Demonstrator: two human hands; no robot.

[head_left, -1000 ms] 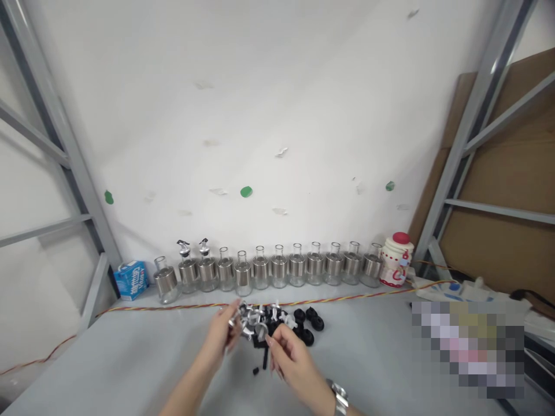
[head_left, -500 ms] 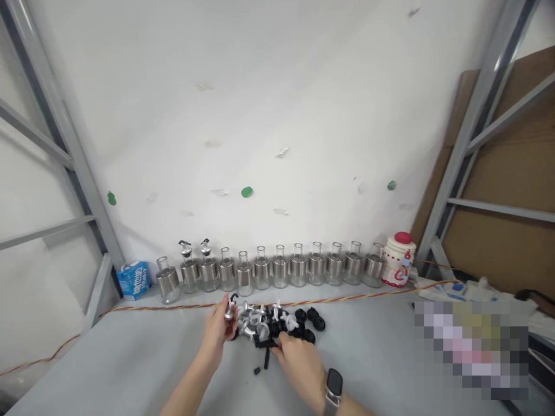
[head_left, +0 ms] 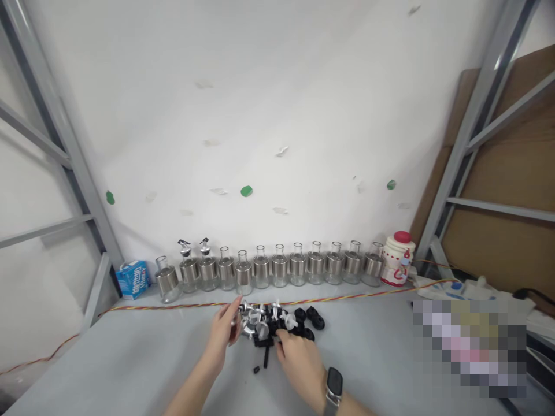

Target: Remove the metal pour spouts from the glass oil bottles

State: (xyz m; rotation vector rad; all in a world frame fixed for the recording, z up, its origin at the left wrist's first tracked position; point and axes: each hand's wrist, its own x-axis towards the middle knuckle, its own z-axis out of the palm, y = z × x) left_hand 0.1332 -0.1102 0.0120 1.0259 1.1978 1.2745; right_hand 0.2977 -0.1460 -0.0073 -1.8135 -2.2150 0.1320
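Note:
My left hand (head_left: 223, 328) is closed at the left edge of a heap, its fingers round a silver pourer spout that is mostly hidden. Silver and clear-white pourer spouts (head_left: 262, 330) make up the left of the heap, with black caps (head_left: 318, 322) to the right. My right hand (head_left: 297, 352), wearing a watch, reaches into the front of the heap. Its thumb and fingers are pinched among black parts; what they grip is hidden. Just left of it lie a thin black strip (head_left: 266, 357) and a small black piece (head_left: 256, 370).
Along the wall stands a row of glass bottles (head_left: 280, 266) with metal sleeves; two carry pourer spouts (head_left: 205, 247). A blue carton (head_left: 133, 281) is at the left end, a cream-and-red jar (head_left: 396, 261) at the right. A twisted cable (head_left: 347, 298) crosses the grey table (head_left: 130, 358).
My left hand has moved slightly right and turned, so the pourer spout in it shows less. My right hand's fingers have shifted slightly further into the black parts.

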